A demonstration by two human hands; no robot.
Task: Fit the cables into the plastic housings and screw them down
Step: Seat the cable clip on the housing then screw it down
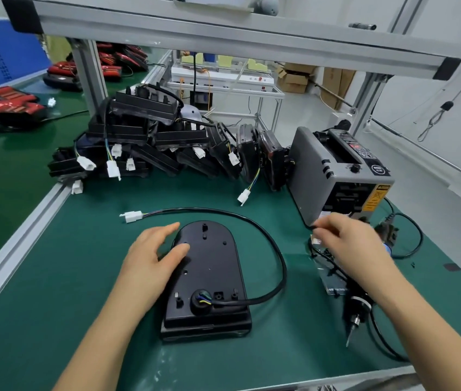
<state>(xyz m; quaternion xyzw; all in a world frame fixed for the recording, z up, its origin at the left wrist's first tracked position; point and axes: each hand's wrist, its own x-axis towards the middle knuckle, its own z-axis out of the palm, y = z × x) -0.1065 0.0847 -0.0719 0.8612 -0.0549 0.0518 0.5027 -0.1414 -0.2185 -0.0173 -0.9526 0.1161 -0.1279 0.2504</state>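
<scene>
Resting flat on the green bench mat (54, 277), the black arch-shaped plastic housing (209, 275) lies at the centre of the work area with its rounded end pointing away from the person. A round black grommet (201, 304) at the near end of the housing contains blue, yellow and green wires. The black sheathed cable (240, 301) leaves this grommet, loops right of the housing and runs beyond it to a white plastic connector (132, 216) lying on the mat.

The left hand (153, 255) rests on the left edge of the housing, fingers extended and released, thumb on the top face. The right hand (347, 241) is right of the housing, at the front of the grey box-shaped tape dispenser (336, 170); it is blurred, so its grip cannot be told.

A black electric screwdriver (354, 314) lies right of the housing, tip toward the person. Beyond the housing is a heap of black housings with white connectors (144, 142).
</scene>
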